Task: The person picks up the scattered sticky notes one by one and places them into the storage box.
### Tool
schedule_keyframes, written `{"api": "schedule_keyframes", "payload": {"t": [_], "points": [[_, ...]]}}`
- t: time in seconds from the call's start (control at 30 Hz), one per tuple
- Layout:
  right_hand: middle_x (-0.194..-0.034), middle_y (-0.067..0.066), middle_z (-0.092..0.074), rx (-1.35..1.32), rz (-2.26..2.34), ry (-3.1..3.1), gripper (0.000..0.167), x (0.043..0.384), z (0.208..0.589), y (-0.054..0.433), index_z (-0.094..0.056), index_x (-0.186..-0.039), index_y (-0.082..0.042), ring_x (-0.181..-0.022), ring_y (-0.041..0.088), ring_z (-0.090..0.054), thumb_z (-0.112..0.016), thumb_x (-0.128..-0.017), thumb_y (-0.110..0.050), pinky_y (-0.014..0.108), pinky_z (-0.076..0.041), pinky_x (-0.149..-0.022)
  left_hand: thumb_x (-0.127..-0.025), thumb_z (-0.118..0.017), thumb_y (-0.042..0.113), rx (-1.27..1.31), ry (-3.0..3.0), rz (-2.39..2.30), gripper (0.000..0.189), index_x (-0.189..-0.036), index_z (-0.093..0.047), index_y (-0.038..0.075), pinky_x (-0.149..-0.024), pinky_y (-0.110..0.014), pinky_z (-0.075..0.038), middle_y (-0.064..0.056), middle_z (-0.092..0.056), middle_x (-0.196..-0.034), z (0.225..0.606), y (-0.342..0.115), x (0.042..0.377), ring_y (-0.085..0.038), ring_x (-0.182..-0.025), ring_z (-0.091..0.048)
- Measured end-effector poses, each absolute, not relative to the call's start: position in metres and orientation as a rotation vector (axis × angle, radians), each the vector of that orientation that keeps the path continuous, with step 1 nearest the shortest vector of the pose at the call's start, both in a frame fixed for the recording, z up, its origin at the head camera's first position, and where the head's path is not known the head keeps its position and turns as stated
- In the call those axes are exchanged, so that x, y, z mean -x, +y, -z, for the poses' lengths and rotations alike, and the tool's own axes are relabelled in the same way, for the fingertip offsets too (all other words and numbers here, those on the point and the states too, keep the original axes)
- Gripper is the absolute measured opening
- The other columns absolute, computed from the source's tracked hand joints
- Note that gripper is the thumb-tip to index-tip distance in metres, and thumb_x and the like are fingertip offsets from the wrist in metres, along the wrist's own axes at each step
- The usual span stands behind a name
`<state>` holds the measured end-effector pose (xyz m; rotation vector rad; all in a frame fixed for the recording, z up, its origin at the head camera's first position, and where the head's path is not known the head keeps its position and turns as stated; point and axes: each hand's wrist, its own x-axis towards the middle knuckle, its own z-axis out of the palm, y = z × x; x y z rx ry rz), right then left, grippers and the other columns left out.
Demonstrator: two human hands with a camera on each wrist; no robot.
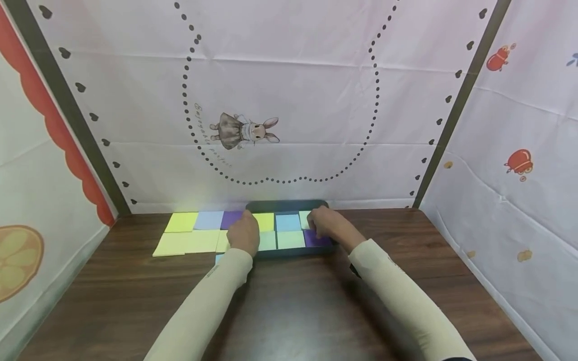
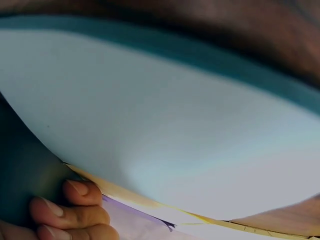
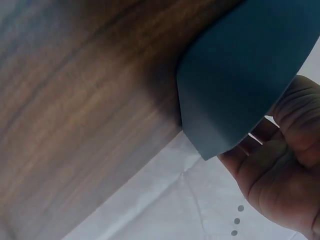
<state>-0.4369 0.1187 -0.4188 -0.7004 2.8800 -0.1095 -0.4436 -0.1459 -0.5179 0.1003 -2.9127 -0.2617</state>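
A shallow dark teal tray (image 1: 289, 254) stands near the back of the table, holding square sticky notes in two rows. My left hand (image 1: 244, 233) grips the tray's left end; in the left wrist view its curled fingers (image 2: 82, 216) lie against the teal wall. My right hand (image 1: 326, 224) is over the right end, beside a pale green note (image 1: 304, 218) and a dark purple note (image 1: 317, 238). In the right wrist view its fingers pass behind the tray wall (image 3: 235, 75), so I cannot tell whether they pinch anything.
Left of the tray lie yellow notes (image 1: 181, 222), a lavender note (image 1: 209, 220) and a purple note (image 1: 230, 218). A light blue note (image 1: 219, 258) shows partly by my left sleeve. A printed white curtain (image 1: 289, 100) rises behind the brown table (image 1: 289, 311), with more at both sides.
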Motion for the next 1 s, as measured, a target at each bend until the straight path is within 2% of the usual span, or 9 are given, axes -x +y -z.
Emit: {"api": "schedule_keyframes", "payload": {"t": [0.17, 0.3, 0.4, 0.53, 0.63, 0.73, 0.8, 0.9, 1.0], "points": [[-0.091, 0.005, -0.074, 0.743, 0.070, 2.974, 0.021, 0.430, 0.420, 0.117, -0.075, -0.092, -0.012, -0.078, 0.018, -0.061, -0.075, -0.094, 0.009, 0.034, -0.055, -0.071, -0.109, -0.059, 0.009, -0.056, -2.914, 0.166, 0.028, -0.127, -0.058, -0.012, -0.039, -0.036, -0.048, -0.006, -0.056, -0.061, 0.521, -0.153, 0.451, -0.018, -0.049, -0.057], [-0.087, 0.002, -0.070, 0.757, 0.063, 3.008, 0.022, 0.427, 0.421, 0.117, -0.074, -0.090, -0.011, -0.077, 0.017, -0.058, -0.071, -0.094, 0.011, 0.033, -0.052, -0.069, -0.111, -0.053, 0.011, -0.070, -2.967, 0.197, 0.033, -0.133, -0.058, -0.014, -0.039, -0.035, -0.047, -0.006, -0.057, -0.061, 0.524, -0.160, 0.462, -0.016, -0.049, -0.058], [-0.084, 0.001, -0.067, 0.773, 0.077, 3.013, 0.023, 0.424, 0.422, 0.118, -0.073, -0.088, -0.011, -0.075, 0.017, -0.056, -0.070, -0.093, 0.012, 0.032, -0.049, -0.068, -0.112, -0.049, 0.013, -0.077, -3.008, 0.227, 0.037, -0.135, -0.057, -0.014, -0.042, -0.037, -0.049, -0.009, -0.061, -0.065, 0.524, -0.165, 0.468, -0.019, -0.053, -0.061], [-0.080, 0.001, -0.066, 0.779, 0.103, 3.014, 0.023, 0.419, 0.425, 0.121, -0.074, -0.084, -0.010, -0.071, 0.016, -0.055, -0.071, -0.091, 0.011, 0.031, -0.047, -0.066, -0.108, -0.052, 0.020, -0.034, -3.041, 0.243, 0.039, -0.129, -0.061, -0.012, -0.053, -0.042, -0.055, -0.013, -0.067, -0.076, 0.521, -0.169, 0.468, -0.025, -0.063, -0.066], [-0.084, 0.005, -0.071, 0.766, 0.125, 3.021, 0.019, 0.416, 0.428, 0.123, -0.079, -0.091, -0.007, -0.075, 0.020, -0.060, -0.072, -0.090, 0.011, 0.035, -0.054, -0.071, -0.106, -0.055, 0.025, -0.044, -3.068, 0.330, 0.036, -0.113, -0.069, -0.007, -0.059, -0.045, -0.057, -0.013, -0.070, -0.080, 0.497, -0.165, 0.453, -0.028, -0.067, -0.067], [-0.104, 0.010, -0.079, 0.714, 0.176, 3.084, 0.022, 0.413, 0.430, 0.124, -0.083, -0.113, -0.004, -0.093, 0.024, -0.072, -0.072, -0.097, 0.005, 0.042, -0.065, -0.086, -0.112, -0.049, 0.030, -0.060, -3.088, 0.357, 0.043, -0.091, -0.072, 0.001, -0.061, -0.046, -0.059, -0.013, -0.069, -0.075, 0.459, -0.157, 0.428, -0.029, -0.066, -0.066], [-0.118, 0.013, -0.078, 0.648, 0.246, 3.156, 0.026, 0.412, 0.430, 0.126, -0.081, -0.126, -0.004, -0.107, 0.029, -0.074, -0.071, -0.102, -0.001, 0.047, -0.066, -0.095, -0.116, -0.046, 0.031, -0.051, -3.098, 0.360, 0.050, -0.079, -0.068, 0.007, -0.060, -0.044, -0.059, -0.010, -0.068, -0.071, 0.433, -0.157, 0.417, -0.026, -0.065, -0.066], [-0.126, 0.016, -0.074, 0.517, 0.330, 3.289, 0.028, 0.413, 0.430, 0.130, -0.077, -0.133, -0.003, -0.114, 0.033, -0.072, -0.068, -0.107, -0.009, 0.051, -0.066, -0.097, -0.117, -0.049, 0.029, -0.009, -3.066, 0.291, 0.048, -0.074, -0.062, 0.011, -0.061, -0.042, -0.058, -0.007, -0.065, -0.069, 0.418, -0.172, 0.420, -0.024, -0.065, -0.063], [-0.126, 0.019, -0.070, 0.354, 0.355, 3.366, 0.028, 0.417, 0.430, 0.135, -0.073, -0.133, 0.001, -0.112, 0.035, -0.070, -0.063, -0.111, -0.014, 0.052, -0.066, -0.093, -0.113, -0.060, 0.028, 0.019, -3.038, 0.295, 0.040, -0.078, -0.066, 0.008, -0.062, -0.045, -0.061, -0.011, -0.071, -0.072, 0.409, -0.199, 0.429, -0.026, -0.067, -0.067]]}}
